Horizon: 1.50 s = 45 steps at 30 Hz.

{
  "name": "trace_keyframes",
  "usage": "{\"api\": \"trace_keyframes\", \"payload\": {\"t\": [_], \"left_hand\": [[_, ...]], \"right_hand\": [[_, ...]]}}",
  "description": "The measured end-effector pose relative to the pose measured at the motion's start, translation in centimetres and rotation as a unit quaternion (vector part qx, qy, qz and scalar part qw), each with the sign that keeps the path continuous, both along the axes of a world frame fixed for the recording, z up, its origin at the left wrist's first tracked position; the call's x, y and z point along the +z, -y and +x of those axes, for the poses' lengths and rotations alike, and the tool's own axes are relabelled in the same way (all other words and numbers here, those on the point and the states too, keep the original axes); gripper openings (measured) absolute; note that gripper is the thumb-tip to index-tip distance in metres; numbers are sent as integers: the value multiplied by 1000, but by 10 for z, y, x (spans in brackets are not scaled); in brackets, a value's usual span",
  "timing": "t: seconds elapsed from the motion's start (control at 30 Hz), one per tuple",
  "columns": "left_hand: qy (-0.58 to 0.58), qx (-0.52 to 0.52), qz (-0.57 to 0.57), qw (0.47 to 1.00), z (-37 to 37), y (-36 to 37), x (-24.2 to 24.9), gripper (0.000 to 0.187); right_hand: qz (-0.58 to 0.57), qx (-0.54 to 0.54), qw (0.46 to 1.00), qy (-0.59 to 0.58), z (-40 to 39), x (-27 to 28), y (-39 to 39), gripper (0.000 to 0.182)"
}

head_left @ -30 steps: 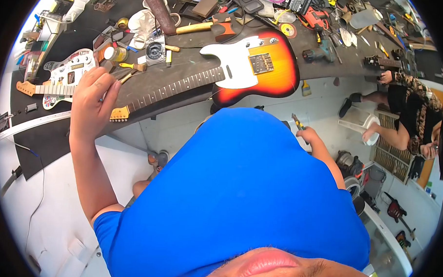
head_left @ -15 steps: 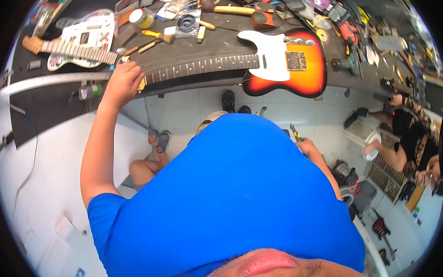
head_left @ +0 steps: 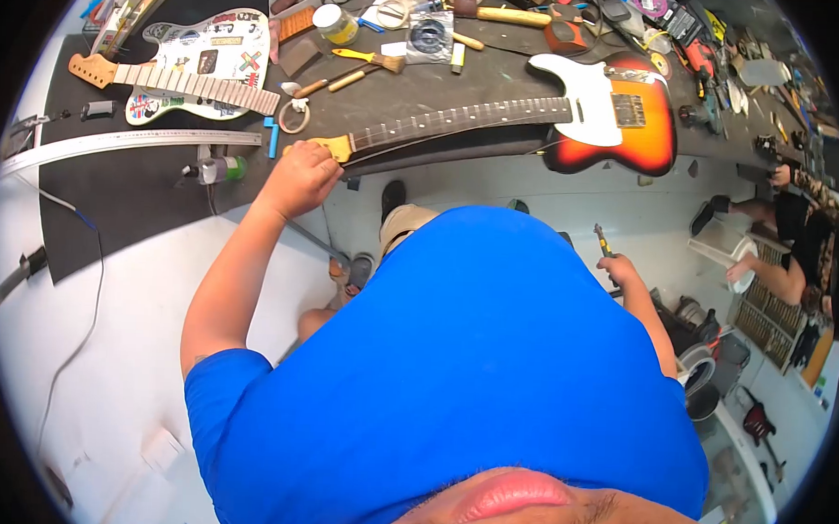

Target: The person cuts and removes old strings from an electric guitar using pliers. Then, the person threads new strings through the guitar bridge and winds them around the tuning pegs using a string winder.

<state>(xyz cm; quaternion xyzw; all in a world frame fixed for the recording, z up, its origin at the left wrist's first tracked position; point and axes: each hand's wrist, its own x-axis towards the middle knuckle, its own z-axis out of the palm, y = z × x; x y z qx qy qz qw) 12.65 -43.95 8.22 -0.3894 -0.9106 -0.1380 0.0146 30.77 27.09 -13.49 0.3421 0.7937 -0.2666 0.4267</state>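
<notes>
A sunburst electric guitar (head_left: 648,131) with a white pickguard lies along the bench's near edge, its neck pointing left. My left hand (head_left: 302,178) is closed at the end of its pale headstock (head_left: 337,149), fingers curled and partly hiding it. Thin strings trail loosely along the near side of the dark neck. Down at my right side, away from the guitar, my right hand (head_left: 620,268) grips pliers (head_left: 604,243) with yellow-and-black handles, jaws pointing up.
A sticker-covered white guitar (head_left: 225,47) lies at the left of the bench. Behind the neck are a brush (head_left: 385,62), a jar (head_left: 334,23) and a roll of tape (head_left: 294,116). Various tools crowd the back right. Another person (head_left: 795,238) sits at far right.
The view has shifted, so the bench items appear farther right. My left hand has moved from above the nut area to the headstock's near side. The pliers show more fully beside me.
</notes>
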Motion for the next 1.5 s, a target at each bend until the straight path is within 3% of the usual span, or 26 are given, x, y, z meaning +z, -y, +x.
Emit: {"api": "trace_keyframes", "payload": {"t": [0.03, 0.1, 0.17, 0.3, 0.37, 0.57, 0.67, 0.83, 1.1, 1.2, 1.5], "left_hand": [[4, -11, 6, 1000, -3, 14, -1, 12], [117, 77, 99, 985, -6, 52, -26, 12], [247, 162, 206, 933, -15, 90, -63, 15], [389, 173, 282, 860, -20, 131, -97, 16], [362, 150, 281, 876, -16, 147, -106, 16], [144, 32, 160, 976, -18, 178, -104, 7], [91, 5, 124, 988, -15, 188, -122, 7], [82, -14, 133, 988, -17, 202, -148, 11], [54, -5, 134, 989, -23, 217, -150, 11], [56, 9, 132, 990, -23, 222, -153, 10], [61, 0, 139, 988, -22, 232, -160, 10]], "right_hand": [[13, 0, 1000, -3, 0, 0, 19, 58], [38, -17, 999, -15, 13, -10, 57, 47], [-12, -97, 995, 2, 18, -10, 107, 44], [-101, -224, 969, -17, 30, 30, 226, 40], [-95, -224, 970, -15, 30, 57, 276, 48], [-52, -31, 998, -4, 32, 78, 349, 86], [0, -48, 999, -18, 27, 95, 394, 75], [-6, -3, 999, -42, 12, 115, 440, 82], [-26, 27, 997, -69, -10, 125, 481, 89], [-21, 21, 996, -86, -16, 126, 495, 80], [-56, 28, 995, -73, -37, 127, 515, 81]]}}
